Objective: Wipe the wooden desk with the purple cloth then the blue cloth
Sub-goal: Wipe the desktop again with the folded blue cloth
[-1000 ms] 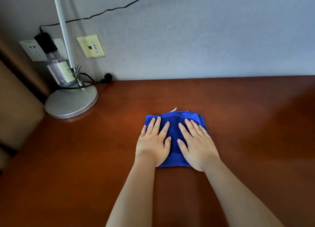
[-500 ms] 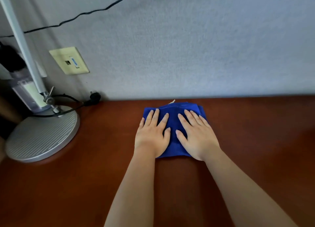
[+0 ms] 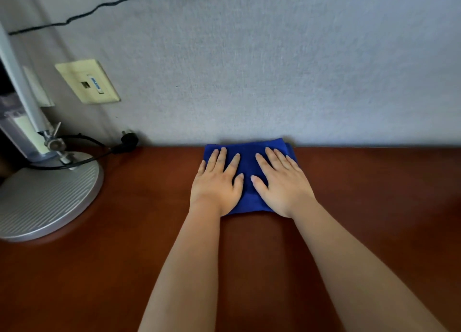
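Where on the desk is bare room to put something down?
Bare wood lies right of the right hand, from the wall to the near edge of the desk, and between the lamp base and the left hand. The back left corner is crowded with lamp and cables. Both hands press the blue cloth against the wall.

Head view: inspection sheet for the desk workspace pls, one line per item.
Surface: wooden desk, reddish-brown, bare where visible.
Job's things: blue cloth, folded, flat on the desk, far edge at the wall; purple cloth not in view.
Clutter: desk lamp base at the left; clear holder behind its pole.
Hands: left hand and right hand press flat on the cloth, fingers straight.
Cables: black cord along the wall; lamp cable with plug lying on the desk.
Surroundings: grey wall, cream wall plate.
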{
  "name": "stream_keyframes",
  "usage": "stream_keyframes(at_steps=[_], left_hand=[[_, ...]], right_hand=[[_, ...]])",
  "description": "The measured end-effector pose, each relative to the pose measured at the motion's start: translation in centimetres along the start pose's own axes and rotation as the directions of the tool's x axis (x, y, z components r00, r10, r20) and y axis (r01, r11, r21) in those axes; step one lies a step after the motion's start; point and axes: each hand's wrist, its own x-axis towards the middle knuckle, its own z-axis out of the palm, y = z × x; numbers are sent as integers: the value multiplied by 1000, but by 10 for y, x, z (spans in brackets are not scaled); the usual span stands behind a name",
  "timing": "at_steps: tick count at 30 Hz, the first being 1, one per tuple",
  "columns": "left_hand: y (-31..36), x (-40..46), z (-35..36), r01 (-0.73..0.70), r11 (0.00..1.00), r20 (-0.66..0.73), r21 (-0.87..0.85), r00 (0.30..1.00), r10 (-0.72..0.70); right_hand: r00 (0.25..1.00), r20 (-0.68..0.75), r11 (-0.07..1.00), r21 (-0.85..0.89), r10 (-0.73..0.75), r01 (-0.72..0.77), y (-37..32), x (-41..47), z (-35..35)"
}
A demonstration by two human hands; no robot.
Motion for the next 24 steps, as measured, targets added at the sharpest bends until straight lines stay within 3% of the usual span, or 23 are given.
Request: stream_keyframes(at_steps=[24], left_hand=[[20,-246,18,-58,998,34,12,998,57]], right_hand=[[998,8,999,1,55,-55,-76,-243,14]])
